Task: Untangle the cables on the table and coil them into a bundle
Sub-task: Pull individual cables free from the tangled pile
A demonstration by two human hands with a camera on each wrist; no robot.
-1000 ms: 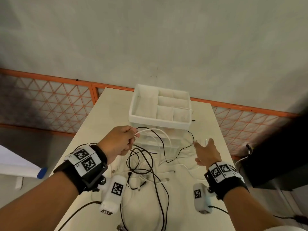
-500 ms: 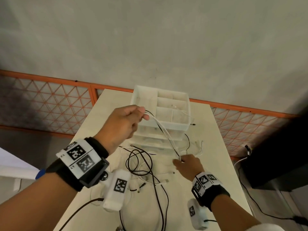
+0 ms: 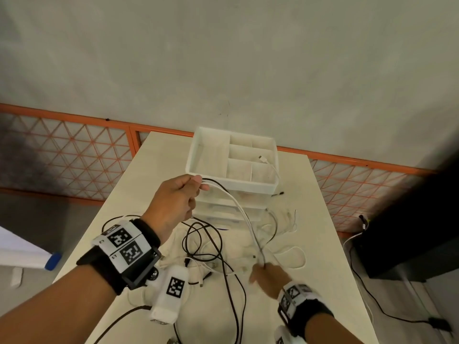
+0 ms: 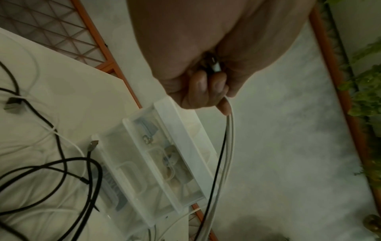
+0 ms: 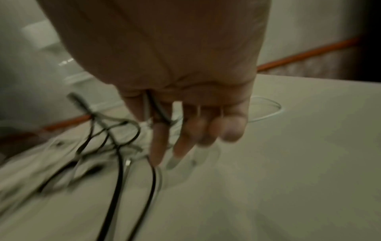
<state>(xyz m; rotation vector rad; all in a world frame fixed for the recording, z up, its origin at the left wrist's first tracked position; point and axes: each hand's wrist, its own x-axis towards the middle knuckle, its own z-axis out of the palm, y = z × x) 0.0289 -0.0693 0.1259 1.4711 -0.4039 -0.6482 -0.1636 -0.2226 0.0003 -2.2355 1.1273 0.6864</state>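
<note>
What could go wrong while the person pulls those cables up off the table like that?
Two risks, I think. The held strands, stretched between the left hand and right hand, run down into the black tangle; pulling harder could tighten its loops instead of freeing them. A white cable also lies in the divided tray atop the clear drawers; if it joins the pulled strands, which I can't tell, it might drag the tray.

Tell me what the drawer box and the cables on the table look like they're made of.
Drawer box: apparently plastic, with an opaque white top tray and translucent, frosted drawers whose contents show through.
White cable and black cable: flexible, smooth rubbery or plastic sheathing, judging by their loose curves; the plug ends look metallic.
</note>
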